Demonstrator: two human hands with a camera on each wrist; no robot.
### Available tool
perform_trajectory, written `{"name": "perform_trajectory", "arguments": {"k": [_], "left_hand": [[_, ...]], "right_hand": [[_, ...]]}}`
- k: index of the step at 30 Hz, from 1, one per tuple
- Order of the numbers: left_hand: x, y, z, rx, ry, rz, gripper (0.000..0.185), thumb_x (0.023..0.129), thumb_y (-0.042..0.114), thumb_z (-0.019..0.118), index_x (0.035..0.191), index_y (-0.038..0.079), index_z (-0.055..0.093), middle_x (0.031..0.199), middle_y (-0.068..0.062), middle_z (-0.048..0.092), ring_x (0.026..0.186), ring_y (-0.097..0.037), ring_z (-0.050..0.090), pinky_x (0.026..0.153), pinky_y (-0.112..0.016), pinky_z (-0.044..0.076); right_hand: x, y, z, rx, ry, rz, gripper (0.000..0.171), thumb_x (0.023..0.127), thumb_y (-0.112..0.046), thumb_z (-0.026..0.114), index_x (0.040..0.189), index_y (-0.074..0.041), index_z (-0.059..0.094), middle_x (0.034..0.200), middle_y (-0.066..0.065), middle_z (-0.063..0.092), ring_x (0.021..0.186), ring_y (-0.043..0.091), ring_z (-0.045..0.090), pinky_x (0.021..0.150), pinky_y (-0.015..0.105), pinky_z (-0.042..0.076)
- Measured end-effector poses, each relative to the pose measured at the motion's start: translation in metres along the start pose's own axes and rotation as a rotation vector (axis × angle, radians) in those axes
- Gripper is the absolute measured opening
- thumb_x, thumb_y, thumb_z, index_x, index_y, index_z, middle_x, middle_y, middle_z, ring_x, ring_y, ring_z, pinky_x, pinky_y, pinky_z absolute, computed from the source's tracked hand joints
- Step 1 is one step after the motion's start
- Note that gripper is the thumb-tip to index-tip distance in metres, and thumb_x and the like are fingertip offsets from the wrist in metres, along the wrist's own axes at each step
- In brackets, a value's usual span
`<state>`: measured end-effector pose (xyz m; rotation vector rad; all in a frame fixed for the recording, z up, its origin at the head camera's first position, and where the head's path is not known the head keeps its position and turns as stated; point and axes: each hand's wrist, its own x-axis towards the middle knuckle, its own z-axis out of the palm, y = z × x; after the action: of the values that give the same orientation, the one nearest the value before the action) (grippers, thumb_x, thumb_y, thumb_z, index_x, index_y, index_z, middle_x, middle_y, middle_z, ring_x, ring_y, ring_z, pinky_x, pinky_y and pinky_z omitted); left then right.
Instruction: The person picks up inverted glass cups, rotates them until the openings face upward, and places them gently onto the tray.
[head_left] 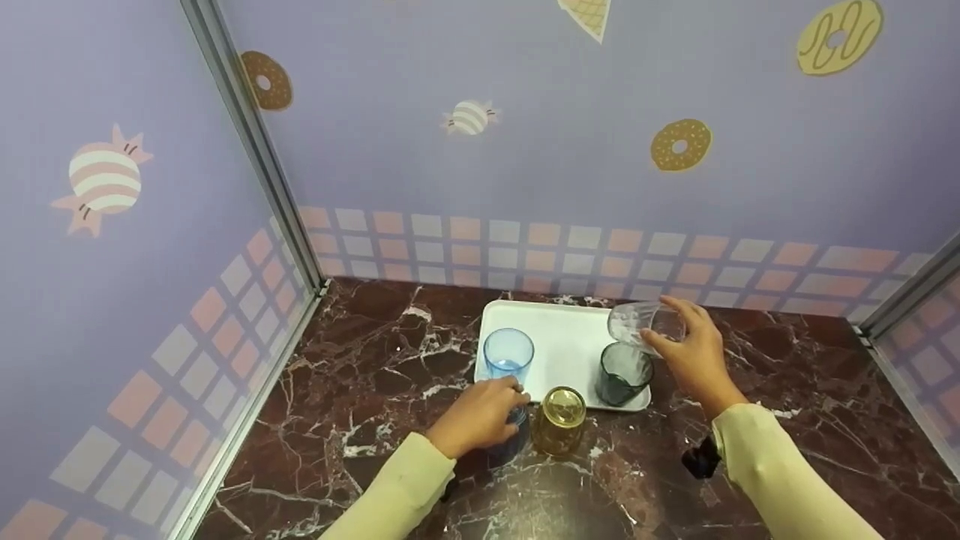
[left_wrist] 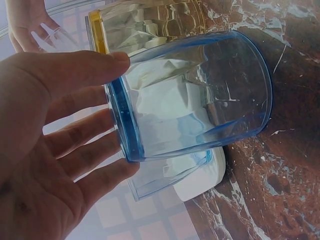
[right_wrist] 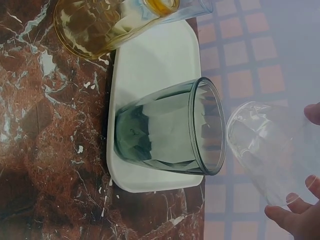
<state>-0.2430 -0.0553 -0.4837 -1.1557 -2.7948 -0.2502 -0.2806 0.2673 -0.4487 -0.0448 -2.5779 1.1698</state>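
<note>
- Both hands work among tumblers at a white tray (head_left: 559, 330) on a dark red marble countertop (head_left: 360, 375).
- Left hand (head_left: 480, 414), fingers curled loosely over the rim, grips a blue tumbler (left_wrist: 195, 95) standing on the countertop just off the tray's 7 o'clock corner; the head view hides most of that glass under the hand.
- Right hand (head_left: 694, 352) holds a clear tumbler (head_left: 643, 322) in the air, fingers wrapped round it, the glass tilted on its side with its mouth toward 9 o'clock.
- Clear tumbler hangs just above a dark green tumbler (head_left: 622, 373), which stands upright on the tray at its 5 o'clock corner; the two appear not to touch.
- Second blue tumbler (head_left: 508, 354) stands upright on the tray near its 8 o'clock edge, at 12 o'clock from the left hand.
- Amber tumbler (head_left: 559, 420) stands on the marble just off the tray's front edge, beside the left hand at its 3 o'clock.
- Lavender wall panels (head_left: 525, 135) printed with doughnuts and sweets enclose the counter.
</note>
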Motion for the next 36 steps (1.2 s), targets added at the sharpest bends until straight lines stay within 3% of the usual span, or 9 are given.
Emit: {"name": "perform_trajectory", "arguments": {"k": [16, 28, 36], "left_hand": [[0.002, 0.0, -0.002, -0.009, -0.01, -0.02, 0.04, 0.075, 0.023, 0.08, 0.113, 0.017, 0.073, 0.109, -0.002, 0.067, 0.091, -0.02, 0.067, 0.079, -0.032, 0.057], [0.003, 0.001, -0.001, -0.007, -0.008, -0.015, 0.037, 0.075, 0.023, 0.08, 0.11, 0.015, 0.073, 0.109, -0.003, 0.067, 0.09, -0.021, 0.068, 0.08, -0.034, 0.058], [0.003, 0.0, 0.0, 0.002, -0.013, -0.026, 0.038, 0.075, 0.025, 0.08, 0.112, 0.017, 0.073, 0.109, -0.002, 0.067, 0.09, -0.02, 0.067, 0.079, -0.034, 0.058]], "right_hand": [[0.011, 0.001, 0.005, 0.004, -0.004, -0.034, 0.06, 0.082, -0.019, 0.076, 0.136, -0.008, 0.053, 0.143, 0.022, 0.042, 0.133, 0.043, 0.039, 0.111, 0.058, 0.031], [0.016, 0.007, 0.01, 0.017, 0.0, -0.02, 0.06, 0.082, -0.016, 0.076, 0.136, -0.006, 0.053, 0.141, 0.022, 0.044, 0.126, 0.041, 0.045, 0.108, 0.055, 0.037], [0.021, 0.016, 0.017, 0.01, 0.027, -0.004, 0.06, 0.081, -0.014, 0.075, 0.136, -0.006, 0.053, 0.142, 0.022, 0.043, 0.13, 0.042, 0.042, 0.111, 0.055, 0.033]]}}
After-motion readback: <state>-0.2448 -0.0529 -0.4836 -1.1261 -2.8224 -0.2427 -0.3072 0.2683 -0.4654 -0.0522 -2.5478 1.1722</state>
